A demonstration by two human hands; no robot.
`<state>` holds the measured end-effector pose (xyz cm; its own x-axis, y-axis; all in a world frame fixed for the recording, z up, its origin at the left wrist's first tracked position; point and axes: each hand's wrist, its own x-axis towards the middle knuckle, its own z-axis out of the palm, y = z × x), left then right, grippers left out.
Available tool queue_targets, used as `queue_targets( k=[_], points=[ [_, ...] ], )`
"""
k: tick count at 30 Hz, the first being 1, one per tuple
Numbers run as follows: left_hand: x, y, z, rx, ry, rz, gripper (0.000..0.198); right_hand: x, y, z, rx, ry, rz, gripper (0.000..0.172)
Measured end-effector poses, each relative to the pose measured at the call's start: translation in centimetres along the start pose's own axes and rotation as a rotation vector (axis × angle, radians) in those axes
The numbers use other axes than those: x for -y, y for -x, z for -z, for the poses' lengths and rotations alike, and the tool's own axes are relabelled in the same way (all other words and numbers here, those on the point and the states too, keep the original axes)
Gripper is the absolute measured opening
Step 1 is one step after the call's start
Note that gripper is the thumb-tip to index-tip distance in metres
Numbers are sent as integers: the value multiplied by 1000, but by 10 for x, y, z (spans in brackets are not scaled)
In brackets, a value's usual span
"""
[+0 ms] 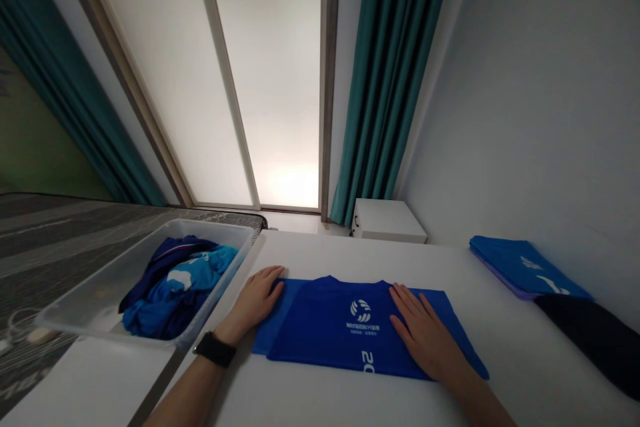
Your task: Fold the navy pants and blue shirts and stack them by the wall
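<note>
Head view: the left hand (259, 299) lies flat, fingers extended, at the left end of 1 blue shirt (325, 327) on the white table (300, 400); the right hand (427, 337) rests likewise on its right side. Neither grips anything. 1 plastic bin (83, 310), 2 curtains (395, 80).

This looks like a room in a home: teal curtains (395, 80) hang to the left and right of pale sliding doors (280, 93) at the far side, with a small white cabinet (390, 219) by the right one. Clothes suggest it too: a blue shirt (320, 327) on the near white table (300, 403), folded garments (530, 267) at the right and a plastic bin (95, 303) of crumpled ones at the left.
</note>
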<state>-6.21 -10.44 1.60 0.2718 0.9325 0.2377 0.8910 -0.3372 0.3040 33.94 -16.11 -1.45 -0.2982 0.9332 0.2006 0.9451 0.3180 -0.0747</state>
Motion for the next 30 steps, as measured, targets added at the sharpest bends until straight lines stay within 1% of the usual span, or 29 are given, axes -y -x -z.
queue_targets(
  k=[3,5,6,8,9,11,14,15,18,20,23,26,30],
  points=[
    [8,-5,5,-54,31,43,34,5,-4,4,-126,12,33,54],
    [7,-8,5,-67,29,81,30,19,-7,12,-181,-7,74,45],
    [6,-8,4,-66,27,96,29,29,-9,16,-181,-29,101,40],
    [3,-9,3,-59,31,115,27,59,-12,25,-145,-91,174,31],
    [2,-9,2,-55,37,121,26,77,-13,29,-115,-121,229,26],
    [2,-9,1,-49,55,129,24,116,-16,36,-86,-149,283,19],
    [5,-8,1,-60,70,136,21,172,-22,41,-52,-179,372,4],
    [6,-8,1,-70,73,135,20,188,-25,42,-37,-182,402,2],
    [6,-6,2,-88,85,131,21,222,-36,41,10,-167,459,13],
    [3,-6,3,-77,85,129,20,234,-43,39,24,-128,487,12],
    [-2,-5,6,-64,50,162,19,243,-48,34,41,-62,527,5],
    [-5,-5,9,-71,21,206,17,247,-50,31,43,-36,541,6],
    [-4,-6,10,-60,35,225,14,253,-54,27,12,-43,514,8]
  ],
)
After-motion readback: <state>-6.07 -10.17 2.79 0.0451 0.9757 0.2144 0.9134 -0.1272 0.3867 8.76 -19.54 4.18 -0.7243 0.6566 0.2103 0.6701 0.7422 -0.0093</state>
